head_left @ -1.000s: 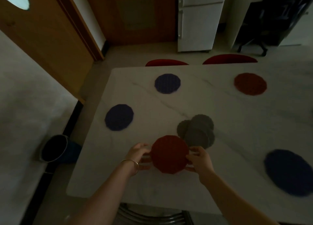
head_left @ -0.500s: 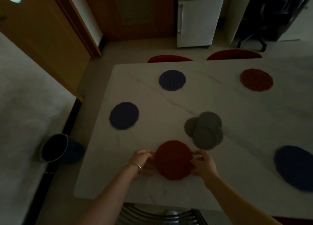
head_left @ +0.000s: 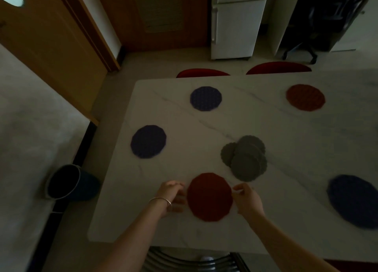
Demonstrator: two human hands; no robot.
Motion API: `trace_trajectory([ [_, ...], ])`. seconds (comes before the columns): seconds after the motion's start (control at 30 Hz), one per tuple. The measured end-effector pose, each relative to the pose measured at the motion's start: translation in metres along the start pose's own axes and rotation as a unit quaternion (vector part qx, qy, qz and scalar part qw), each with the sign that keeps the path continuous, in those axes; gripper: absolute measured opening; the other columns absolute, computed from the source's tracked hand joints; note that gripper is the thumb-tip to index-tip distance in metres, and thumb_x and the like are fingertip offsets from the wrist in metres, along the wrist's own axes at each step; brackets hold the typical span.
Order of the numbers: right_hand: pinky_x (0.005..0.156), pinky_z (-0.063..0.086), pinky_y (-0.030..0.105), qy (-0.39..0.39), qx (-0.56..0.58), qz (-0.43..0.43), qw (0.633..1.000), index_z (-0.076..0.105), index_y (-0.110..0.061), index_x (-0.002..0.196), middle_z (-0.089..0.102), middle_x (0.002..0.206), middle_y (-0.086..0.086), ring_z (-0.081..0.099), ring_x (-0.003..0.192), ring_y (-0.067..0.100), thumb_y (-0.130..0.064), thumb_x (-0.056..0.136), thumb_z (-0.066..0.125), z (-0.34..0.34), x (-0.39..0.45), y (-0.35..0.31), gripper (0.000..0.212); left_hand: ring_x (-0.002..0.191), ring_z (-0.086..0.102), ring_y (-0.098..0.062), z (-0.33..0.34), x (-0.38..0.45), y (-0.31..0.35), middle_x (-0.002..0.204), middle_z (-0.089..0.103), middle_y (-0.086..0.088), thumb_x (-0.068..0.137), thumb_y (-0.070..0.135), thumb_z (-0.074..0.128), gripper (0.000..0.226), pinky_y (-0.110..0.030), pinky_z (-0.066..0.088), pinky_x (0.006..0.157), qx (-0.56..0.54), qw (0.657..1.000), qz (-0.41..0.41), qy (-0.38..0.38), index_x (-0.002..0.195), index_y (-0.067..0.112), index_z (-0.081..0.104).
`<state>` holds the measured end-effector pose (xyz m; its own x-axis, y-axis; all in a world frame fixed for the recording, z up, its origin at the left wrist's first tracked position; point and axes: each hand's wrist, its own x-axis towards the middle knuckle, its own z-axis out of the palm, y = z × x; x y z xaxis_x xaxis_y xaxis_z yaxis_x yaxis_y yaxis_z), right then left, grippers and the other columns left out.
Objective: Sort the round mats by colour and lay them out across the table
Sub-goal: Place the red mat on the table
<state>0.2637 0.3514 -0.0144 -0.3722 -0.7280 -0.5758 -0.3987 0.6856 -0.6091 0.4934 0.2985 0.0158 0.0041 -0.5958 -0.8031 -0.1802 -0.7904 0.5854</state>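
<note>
Our left hand (head_left: 170, 196) and right hand (head_left: 246, 198) pinch the round red woven mat (head_left: 209, 197) just below the grey mat pile (head_left: 245, 159), so we should press it flat on the white marble bench (head_left: 286, 132).

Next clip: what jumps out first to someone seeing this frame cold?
Coloured round mats dotted over a pale table. Nearest, a red mat lies between the left hand and right hand at its edges. Just beyond it, a pile of grey mats overlaps mid-table.
</note>
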Motion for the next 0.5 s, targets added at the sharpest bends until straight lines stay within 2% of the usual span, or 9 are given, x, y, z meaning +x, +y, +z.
trace_trajectory([
  [0.07,0.078,0.058,0.046,0.005,0.022,0.008,1.0,0.057,-0.021,0.103,0.058,0.108,0.009,0.061,0.085,0.025,-0.022,0.087,0.055,-0.003,0.002,-0.002,0.016,0.052,0.062,-0.019,0.003,0.0,0.004,0.08,0.063,-0.007,0.089,0.012,0.049,0.018,-0.027,0.052,0.045,-0.009,1.0,0.003,-0.006,0.1,0.016,0.063],
  [0.17,0.078,0.057,0.047,0.018,0.036,0.019,0.999,0.057,-0.018,0.109,0.058,0.109,0.012,0.061,0.084,0.026,-0.015,0.087,0.052,-0.014,0.004,-0.002,0.022,0.048,0.059,-0.017,0.014,0.002,0.013,0.078,0.064,-0.006,0.09,0.011,0.047,0.015,-0.023,0.049,0.042,-0.012,1.0,0.011,0.0,0.096,0.017,0.06],
  [0.27,0.076,0.058,0.048,0.041,0.061,0.028,0.997,0.056,-0.017,0.109,0.058,0.105,0.013,0.06,0.083,0.027,-0.013,0.085,0.051,-0.033,0.005,0.0,0.025,0.038,0.049,-0.011,0.035,0.009,0.025,0.072,0.065,-0.001,0.088,0.011,0.049,0.014,-0.014,0.036,0.041,0.03,0.999,0.035,0.026,0.088,0.02,0.06],
  [0.33,0.073,0.058,0.047,0.067,0.077,0.026,0.994,0.056,-0.016,0.108,0.059,0.103,0.013,0.061,0.079,0.027,-0.014,0.085,0.053,-0.05,0.012,0.0,0.024,0.035,0.045,-0.008,0.056,0.014,0.037,0.069,0.065,0.001,0.086,0.012,0.052,0.013,-0.013,0.032,0.044,0.053,0.997,0.054,0.032,0.083,0.021,0.061],
  [0.43,0.073,0.058,0.048,0.097,0.106,0.027,0.989,0.056,-0.01,0.113,0.062,0.099,0.012,0.062,0.077,0.027,-0.02,0.087,0.058,-0.079,0.035,0.001,0.029,0.046,0.053,-0.01,0.09,0.024,0.058,0.067,0.063,-0.002,0.082,0.006,0.056,0.018,-0.016,0.042,0.038,0.071,0.994,0.079,0.024,0.09,0.02,0.064],
  [0.5,0.076,0.057,0.047,0.092,0.115,0.026,0.989,0.053,-0.009,0.121,0.061,0.107,0.013,0.062,0.085,0.029,-0.022,0.087,0.06,-0.095,0.055,0.0,0.037,0.058,0.056,-0.015,0.112,0.033,0.07,0.075,0.063,-0.007,0.081,0.002,0.058,0.022,-0.027,0.052,0.049,0.076,0.992,0.097,0.023,0.097,0.016,0.064],
])
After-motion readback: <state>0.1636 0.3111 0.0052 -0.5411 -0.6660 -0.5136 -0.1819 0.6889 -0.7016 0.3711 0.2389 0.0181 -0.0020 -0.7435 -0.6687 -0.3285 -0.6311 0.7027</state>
